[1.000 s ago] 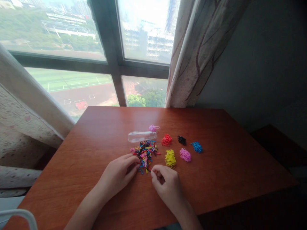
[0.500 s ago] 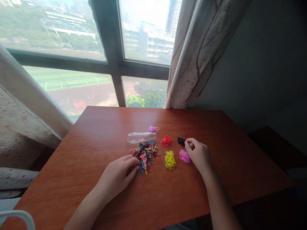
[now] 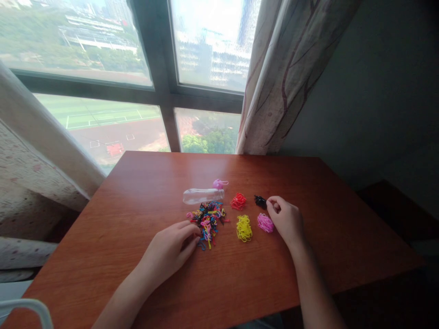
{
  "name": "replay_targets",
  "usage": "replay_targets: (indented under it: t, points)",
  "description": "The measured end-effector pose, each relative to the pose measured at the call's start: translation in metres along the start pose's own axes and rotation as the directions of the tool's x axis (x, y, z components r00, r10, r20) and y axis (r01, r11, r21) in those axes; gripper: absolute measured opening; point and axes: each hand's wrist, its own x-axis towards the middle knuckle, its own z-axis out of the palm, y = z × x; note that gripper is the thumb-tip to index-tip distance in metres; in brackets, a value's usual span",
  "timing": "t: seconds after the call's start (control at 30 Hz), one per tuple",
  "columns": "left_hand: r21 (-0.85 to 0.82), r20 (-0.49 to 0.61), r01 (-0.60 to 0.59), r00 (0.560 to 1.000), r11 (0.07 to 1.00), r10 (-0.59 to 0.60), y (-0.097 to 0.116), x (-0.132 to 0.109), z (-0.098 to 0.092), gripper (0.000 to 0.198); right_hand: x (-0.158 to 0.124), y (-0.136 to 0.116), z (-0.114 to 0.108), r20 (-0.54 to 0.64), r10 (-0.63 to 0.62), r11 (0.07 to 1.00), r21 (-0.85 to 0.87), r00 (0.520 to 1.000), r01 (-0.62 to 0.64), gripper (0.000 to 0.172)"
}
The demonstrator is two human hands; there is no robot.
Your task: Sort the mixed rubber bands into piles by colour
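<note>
A loose pile of mixed-colour small rubber bands (image 3: 208, 221) lies on the brown table. My left hand (image 3: 174, 242) rests at its left edge, fingers curled toward the thumb; what they pinch, if anything, is hidden. To the right, my right hand (image 3: 284, 217) is closed with thumb and fingertips together beside the black rubber bands (image 3: 260, 201). Whether a band is between those fingertips I cannot make out. Just below its fingers sits a heap of pink rubber bands (image 3: 265, 223). Yellow rubber bands (image 3: 244, 228) and red rubber bands (image 3: 238, 201) form two more heaps between my hands.
Behind the mixed pile lies a clear plastic bottle-shaped container (image 3: 203, 196) on its side, with a pink cap with a loop (image 3: 218, 183) near its neck. The wooden table (image 3: 164, 173) meets a window and curtains (image 3: 270, 91). A white curved rail (image 3: 30, 306) shows at lower left.
My right hand stays beside the black heap, its fingertips shifted very slightly. The left hand keeps its place at the mixed pile. The whole view has drifted a little.
</note>
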Motion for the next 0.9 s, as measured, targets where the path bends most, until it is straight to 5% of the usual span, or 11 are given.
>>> replay_targets:
  t: [0.3,0.63,0.9]
  points:
    - [-0.005,-0.010,-0.018,1.000,1.000,0.018,-0.001,-0.002,0.001,0.017,-0.037,-0.034,-0.006,-0.051,-0.026,0.986,0.164,0.998,0.034,0.020]
    - [0.063,-0.060,-0.031,0.998,0.998,0.034,0.006,-0.010,0.011,0.020,-0.093,-0.090,0.009,0.065,-0.152,0.926,0.357,0.986,0.119,0.016]
    - [0.239,0.003,-0.100,0.995,0.966,0.102,0.021,-0.008,0.021,0.016,-0.104,-0.095,0.018,0.130,-0.193,0.920,0.369,0.973,0.133,0.014]
